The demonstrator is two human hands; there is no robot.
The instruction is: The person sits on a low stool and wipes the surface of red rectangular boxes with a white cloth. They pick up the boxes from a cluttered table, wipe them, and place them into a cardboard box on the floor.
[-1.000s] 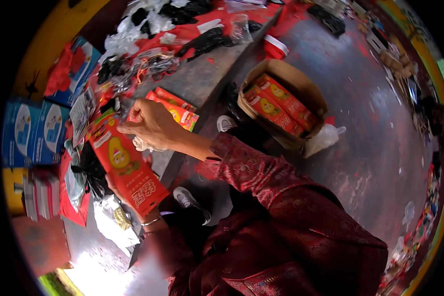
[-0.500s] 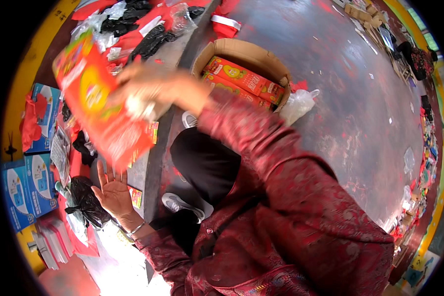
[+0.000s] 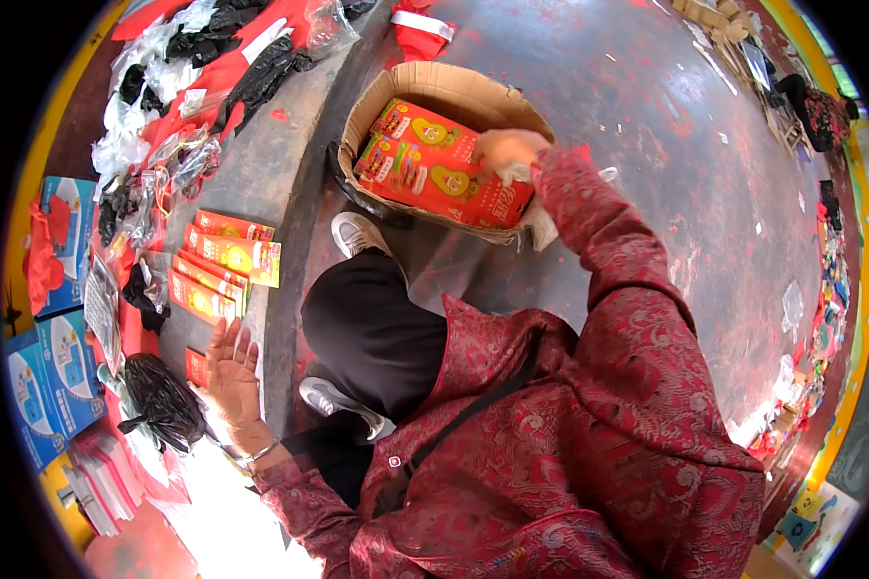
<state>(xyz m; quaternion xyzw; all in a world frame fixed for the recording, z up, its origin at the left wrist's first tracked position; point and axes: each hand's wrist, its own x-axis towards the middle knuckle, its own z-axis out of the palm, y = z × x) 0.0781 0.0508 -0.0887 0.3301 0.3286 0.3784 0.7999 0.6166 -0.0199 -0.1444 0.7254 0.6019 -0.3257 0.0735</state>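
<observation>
An open cardboard box [image 3: 444, 92] sits far on the dark floor [image 3: 666, 174], filled with flat red-and-orange packages [image 3: 434, 164] lying flat. The right hand [image 3: 505, 150] rests on the right end of the top package, fingers curled over its edge. To the left, the left hand [image 3: 230, 372] lies spread flat on the grey surface [image 3: 251, 145], just near of a fanned stack of similar red packets [image 3: 217, 270]. Black plastic bags [image 3: 164, 400] and blue cartons [image 3: 63, 362] crowd the left edge.

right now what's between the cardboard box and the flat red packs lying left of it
In the head view, a grey sneaker on the person's foot and a strip of bare grey floor lie between the cardboard box and the flat red packs.
</observation>
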